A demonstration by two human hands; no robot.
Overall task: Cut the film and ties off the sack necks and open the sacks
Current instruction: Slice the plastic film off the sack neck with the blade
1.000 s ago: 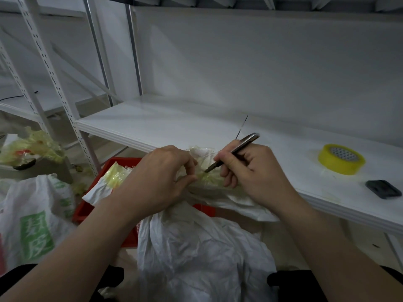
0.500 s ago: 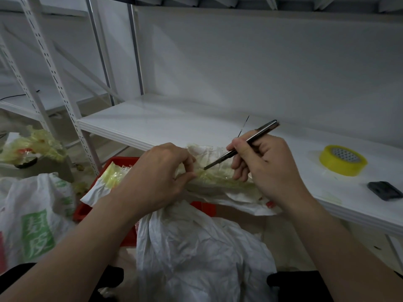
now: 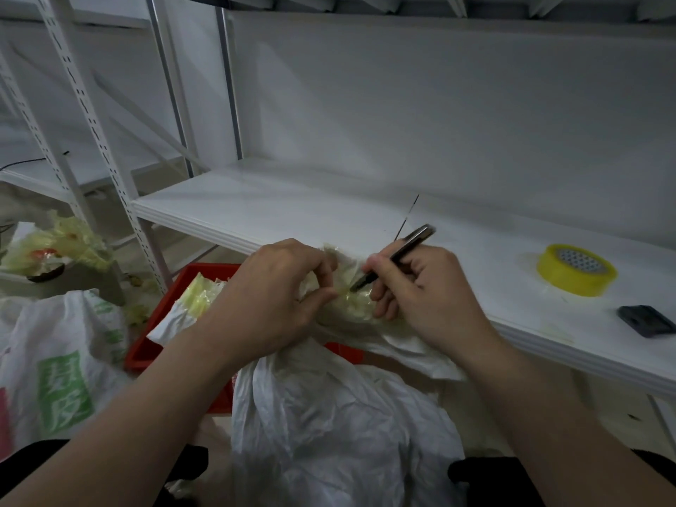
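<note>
A crumpled white sack [image 3: 329,415] stands between my knees, its neck [image 3: 356,309] wrapped in yellowish clear film and raised to the shelf edge. My left hand [image 3: 270,298] pinches the film at the neck between thumb and curled fingers. My right hand [image 3: 420,290] grips a slim metal-handled knife [image 3: 397,256] like a pen, with the blade tip down on the film just right of my left thumb. Another film-wrapped sack neck [image 3: 197,296] lies in the red crate [image 3: 146,354] behind my left forearm.
A white shelf [image 3: 292,217] runs across in front, bearing a roll of yellow tape [image 3: 576,270] and a small dark object [image 3: 645,320] at the right. A printed white sack [image 3: 58,371] sits at the left, with a heap of torn film [image 3: 55,247] beyond it. Rack uprights [image 3: 91,115] stand at the left.
My right hand has lowered the knife again, bringing its tip from above the neck down onto the film beside my left thumb. My left hand keeps its pinch.
</note>
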